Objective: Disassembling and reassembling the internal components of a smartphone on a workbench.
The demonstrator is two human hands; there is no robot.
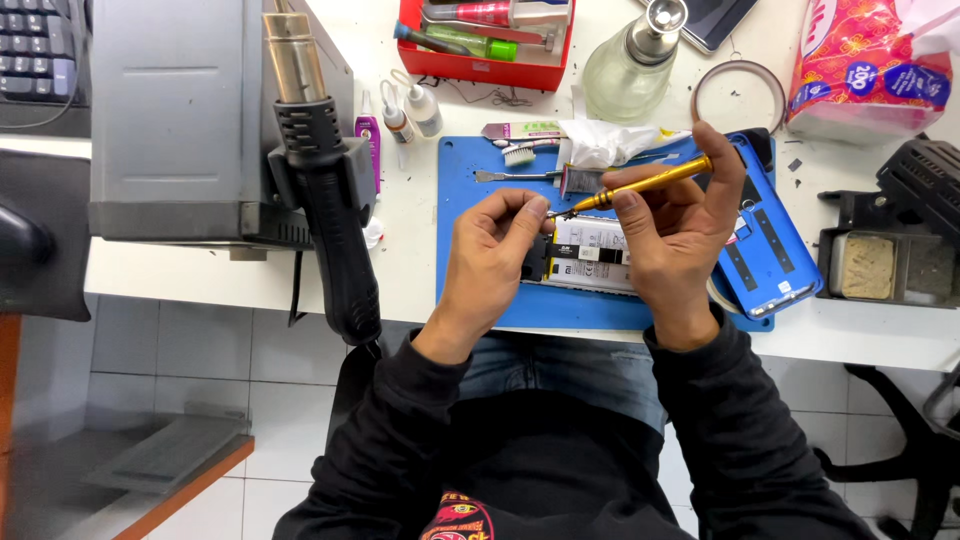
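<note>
Bright, even overhead light, soft short shadows under tools on the white table [420, 250], mild glare on glass bottle [625, 75], sharp focus, slight wide-angle edge bending

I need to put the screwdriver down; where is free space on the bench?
Bare white table lies between the hot-air gun and the blue mat. The mat's left strip is free too. Around the red tray it is crowded.

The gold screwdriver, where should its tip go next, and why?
Probably down onto the opened phone. The right hand holds the gold screwdriver tilted, its tip raised at the left hand fingertips, which seem to pinch something too small to see, maybe a screw.
</note>
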